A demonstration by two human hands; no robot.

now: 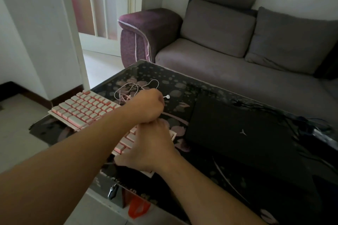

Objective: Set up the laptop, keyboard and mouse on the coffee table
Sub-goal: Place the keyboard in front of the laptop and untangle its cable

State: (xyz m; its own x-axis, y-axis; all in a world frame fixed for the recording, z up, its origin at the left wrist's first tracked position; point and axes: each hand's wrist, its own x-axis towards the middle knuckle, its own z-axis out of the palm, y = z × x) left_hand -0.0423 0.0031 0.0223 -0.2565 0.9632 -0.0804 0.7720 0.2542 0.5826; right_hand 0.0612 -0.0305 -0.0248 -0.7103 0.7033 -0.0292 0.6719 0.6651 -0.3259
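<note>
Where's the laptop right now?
In the head view the laptop lies closed on the coffee table, right of the keyboard and both hands, sofa behind.

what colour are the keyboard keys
White keys with a pink glow between them, clearest in the head view.

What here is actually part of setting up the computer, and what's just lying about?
Part of the job:
- closed black laptop
- pink keyboard
- coffee table

Lying about:
- tangled white earphones
- grey sofa
- orange object under the table

No mouse shows.
</note>
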